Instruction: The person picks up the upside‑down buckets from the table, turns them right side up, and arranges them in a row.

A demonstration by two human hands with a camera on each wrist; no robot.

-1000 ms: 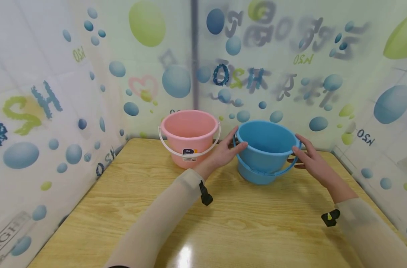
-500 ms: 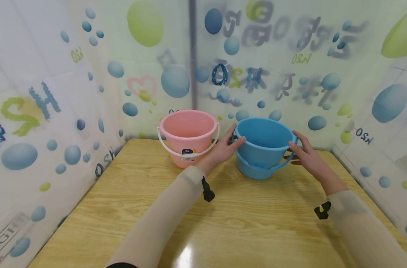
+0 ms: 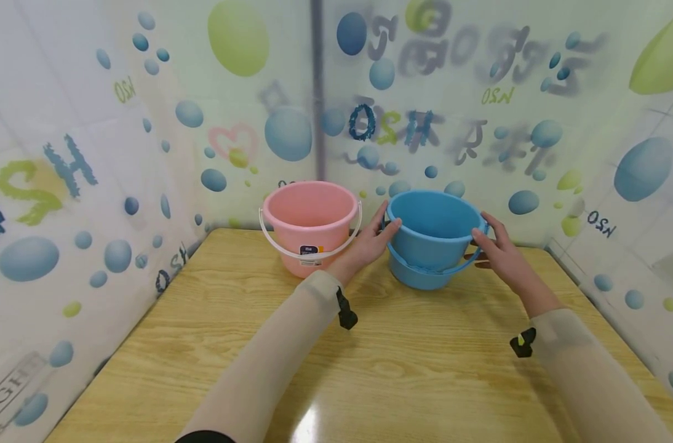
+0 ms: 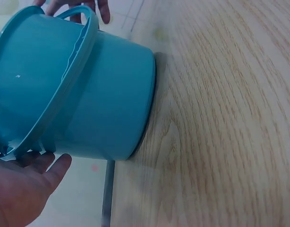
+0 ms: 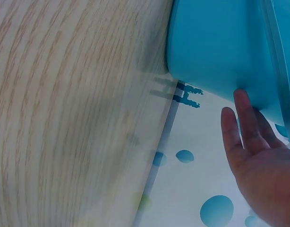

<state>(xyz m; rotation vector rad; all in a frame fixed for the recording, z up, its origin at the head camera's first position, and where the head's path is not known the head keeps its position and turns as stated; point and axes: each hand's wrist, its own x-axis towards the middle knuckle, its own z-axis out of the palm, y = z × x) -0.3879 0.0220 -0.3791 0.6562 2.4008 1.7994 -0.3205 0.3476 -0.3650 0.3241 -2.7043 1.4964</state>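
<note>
A blue plastic bucket [image 3: 427, 258] stands upright on the wooden table, its handle hanging down across the front. My left hand [image 3: 371, 241] holds it at the left side of the rim, thumb toward the front and fingers along the outside wall. On the opposite side, my right hand [image 3: 502, 255] grips near the handle joint, thumb at the rim. In the right wrist view, fingers [image 5: 249, 120] reach along the blue wall. From the left wrist view, the bucket's base is down at the tabletop. A pink bucket [image 3: 292, 240] with a white handle stands to the left, partly behind my left forearm.
The wood-grain table [image 3: 414, 363] runs back to a patterned curtain [image 3: 469, 92] with blue and green spots, which also hangs along both sides. Black straps with small blocks sit on both wrists. The table's back edge lies just behind the buckets.
Both hands have moved the blue bucket a little farther back and slightly left, toward the curtain. The pink bucket has stayed in place.
</note>
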